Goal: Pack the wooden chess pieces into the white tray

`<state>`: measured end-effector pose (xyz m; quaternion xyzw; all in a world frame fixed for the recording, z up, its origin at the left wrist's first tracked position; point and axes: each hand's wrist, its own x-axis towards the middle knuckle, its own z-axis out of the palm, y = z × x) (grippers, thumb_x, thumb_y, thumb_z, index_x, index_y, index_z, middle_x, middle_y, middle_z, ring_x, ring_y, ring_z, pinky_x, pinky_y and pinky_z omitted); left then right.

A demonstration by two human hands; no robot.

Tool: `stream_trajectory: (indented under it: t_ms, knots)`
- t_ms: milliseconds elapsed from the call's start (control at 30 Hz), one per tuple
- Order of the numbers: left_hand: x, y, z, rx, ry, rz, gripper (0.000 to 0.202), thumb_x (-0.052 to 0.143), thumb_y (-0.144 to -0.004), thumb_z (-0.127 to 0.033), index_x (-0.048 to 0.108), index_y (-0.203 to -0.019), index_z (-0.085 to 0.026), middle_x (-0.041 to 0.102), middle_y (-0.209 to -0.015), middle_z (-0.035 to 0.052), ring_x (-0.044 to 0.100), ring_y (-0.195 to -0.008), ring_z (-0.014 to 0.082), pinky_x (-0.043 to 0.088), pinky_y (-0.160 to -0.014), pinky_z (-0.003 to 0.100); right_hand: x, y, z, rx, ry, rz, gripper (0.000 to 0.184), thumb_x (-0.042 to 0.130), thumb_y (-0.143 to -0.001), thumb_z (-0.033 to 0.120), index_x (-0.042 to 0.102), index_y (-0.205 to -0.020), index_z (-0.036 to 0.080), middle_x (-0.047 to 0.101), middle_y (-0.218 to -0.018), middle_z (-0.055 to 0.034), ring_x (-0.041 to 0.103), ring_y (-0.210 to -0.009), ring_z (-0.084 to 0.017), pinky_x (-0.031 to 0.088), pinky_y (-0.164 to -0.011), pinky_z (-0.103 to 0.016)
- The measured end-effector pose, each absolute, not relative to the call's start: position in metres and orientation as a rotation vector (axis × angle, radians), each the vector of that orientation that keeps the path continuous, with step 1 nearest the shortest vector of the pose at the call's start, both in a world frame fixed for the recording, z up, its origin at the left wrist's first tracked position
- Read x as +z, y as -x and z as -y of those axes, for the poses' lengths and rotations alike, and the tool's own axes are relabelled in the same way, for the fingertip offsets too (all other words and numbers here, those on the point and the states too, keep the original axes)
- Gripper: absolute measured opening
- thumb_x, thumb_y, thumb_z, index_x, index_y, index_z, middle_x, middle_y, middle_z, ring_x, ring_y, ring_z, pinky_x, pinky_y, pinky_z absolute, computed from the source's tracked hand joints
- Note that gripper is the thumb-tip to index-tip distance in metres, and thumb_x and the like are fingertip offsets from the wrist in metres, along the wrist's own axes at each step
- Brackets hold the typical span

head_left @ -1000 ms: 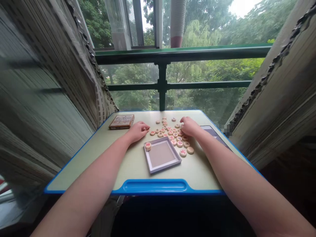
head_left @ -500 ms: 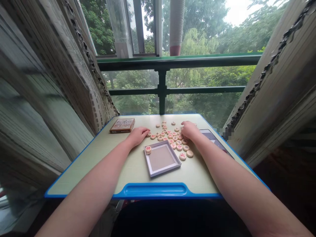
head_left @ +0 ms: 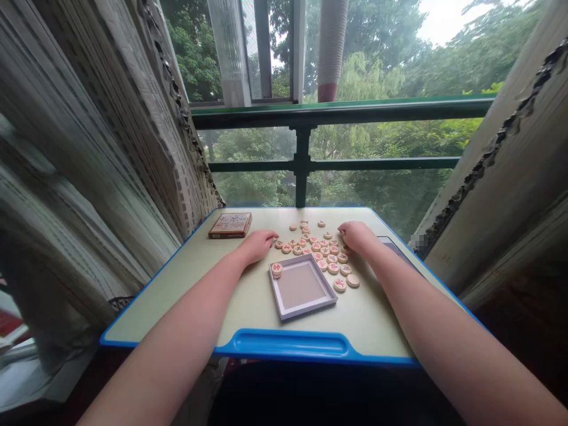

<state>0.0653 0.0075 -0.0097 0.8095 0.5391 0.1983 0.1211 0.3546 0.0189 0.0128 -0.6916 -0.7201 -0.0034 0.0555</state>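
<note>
Round wooden Chinese chess pieces with red or dark characters lie loosely spread over the middle of the table. My left hand rests at their left side, fingers stretched forward and a little apart, holding nothing visible. Its fingertips are beside the leftmost chess piece. At the right side of the spread is my right hand, its fingers curled down; what they hold, if anything, is hidden. A shallow open box tray stands in front, with a short stack of pieces topped by a red-marked one in its far left corner.
A brown patterned box lid lies at the table's far left. A dark-edged flat device is partly covered by my right forearm. The pale table has a blue rim. Curtains flank both sides, and a green railing stands behind.
The camera has turned slightly left, so everything sits further right. My left fingertips have come slightly off the leftmost piece. The pieces and tray look unmoved on the table.
</note>
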Motion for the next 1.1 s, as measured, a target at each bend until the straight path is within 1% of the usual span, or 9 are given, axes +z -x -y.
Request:
stream_trajectory:
  t_ms: [200, 400, 533, 667, 733, 800, 900, 967, 1100]
  knots:
    - [-0.008, -0.065, -0.008, 0.543, -2.362, -1.594, 0.034, 0.038, -0.08, -0.015, 0.065, -0.1, -0.017, 0.067, -0.102, 0.0052, 0.059, -0.091, 0.0175, 0.044, -0.084, 0.027, 0.014, -0.348, -0.015, 0.029, 1.959, 2.128, 0.033, 0.04, -0.086, 0.02, 0.062, -0.11, 0.018, 0.067, -0.106, -0.0073, 0.06, -0.095, -0.018, 0.042, -0.079, -0.023]
    - [-0.008, -0.065, -0.008, 0.53, -2.371, -1.595, 0.035, 0.037, -0.079, -0.016, 0.066, -0.099, -0.019, 0.066, -0.103, 0.0048, 0.058, -0.092, 0.018, 0.044, -0.084, 0.028, 0.016, -0.344, -0.011, 0.168, 1.944, 2.114, 0.031, 0.04, -0.085, 0.016, 0.067, -0.1, 0.018, 0.069, -0.097, -0.0059, 0.061, -0.084, -0.015, 0.042, -0.071, -0.021]
    - [-0.008, -0.065, -0.008, 0.544, -2.373, -1.588, 0.035, 0.038, -0.079, -0.017, 0.066, -0.099, -0.018, 0.066, -0.104, 0.0062, 0.058, -0.094, 0.0196, 0.044, -0.085, 0.029, 0.017, -0.34, -0.008, 0.118, 1.969, 2.192, 0.028, 0.043, -0.083, 0.019, 0.068, -0.098, 0.018, 0.068, -0.099, -0.0059, 0.06, -0.086, -0.016, 0.041, -0.072, -0.02]
    - [-0.007, -0.066, -0.006, 0.526, -2.371, -1.588, 0.035, 0.037, -0.079, -0.017, 0.065, -0.1, -0.017, 0.067, -0.102, 0.0067, 0.059, -0.093, 0.0198, 0.044, -0.085, 0.03, 0.033, -0.338, 0.002, 0.086, 1.992, 2.213, 0.028, 0.044, -0.082, 0.021, 0.067, -0.097, 0.015, 0.068, -0.098, -0.0087, 0.06, -0.087, -0.018, 0.041, -0.072, -0.023]
    - [-0.006, -0.066, -0.005, 0.545, -2.392, -1.58, 0.036, 0.037, -0.079, -0.019, 0.064, -0.102, -0.017, 0.066, -0.105, 0.0066, 0.058, -0.096, 0.0198, 0.043, -0.086, 0.03, 0.048, -0.338, 0.014, 0.072, 2.055, 2.297, 0.024, 0.049, -0.078, 0.021, 0.068, -0.091, 0.014, 0.068, -0.093, -0.0108, 0.06, -0.083, -0.021, 0.042, -0.069, -0.026]
    - [-0.005, -0.065, -0.005, 0.574, -2.417, -1.578, 0.035, 0.037, -0.079, -0.02, 0.064, -0.1, -0.018, 0.066, -0.104, 0.0064, 0.058, -0.095, 0.0199, 0.043, -0.085, 0.03, 0.063, -0.338, 0.03, 0.289, 2.234, 2.434, 0.021, 0.058, -0.07, 0.028, 0.069, -0.081, 0.013, 0.069, -0.078, -0.0105, 0.061, -0.068, -0.02, 0.042, -0.06, -0.028]
    - [-0.005, -0.062, -0.006, 0.569, -2.409, -1.594, 0.031, 0.037, -0.074, -0.018, 0.066, -0.087, -0.018, 0.067, -0.088, 0.0041, 0.059, -0.082, 0.0188, 0.045, -0.076, 0.029, 0.079, -0.337, 0.052, 0.754, 2.306, 2.534, 0.026, 0.064, -0.064, 0.039, 0.067, -0.066, 0.013, 0.065, -0.062, -0.0081, 0.057, -0.053, -0.017, 0.042, -0.053, -0.029]
    - [-0.006, -0.06, -0.008, 0.576, -2.384, -1.604, 0.029, 0.037, -0.071, -0.016, 0.065, -0.079, -0.018, 0.066, -0.078, 0.0025, 0.058, -0.075, 0.0177, 0.046, -0.071, 0.029, 0.082, -0.334, 0.062, 0.81, 2.297, 2.538, 0.027, 0.064, -0.064, 0.041, 0.065, -0.057, 0.015, 0.065, -0.06, -0.0081, 0.056, -0.051, -0.017, 0.042, -0.053, -0.03]
    - [-0.008, -0.055, -0.01, 0.616, -2.366, -1.594, 0.027, 0.039, -0.069, -0.016, 0.064, -0.077, -0.019, 0.066, -0.077, 0.0015, 0.058, -0.074, 0.0169, 0.045, -0.069, 0.028, 0.079, -0.328, 0.069, 0.811, 2.384, 2.567, 0.03, 0.061, -0.065, 0.04, 0.062, -0.051, 0.013, 0.064, -0.057, -0.0072, 0.057, -0.049, -0.017, 0.044, -0.055, -0.032]
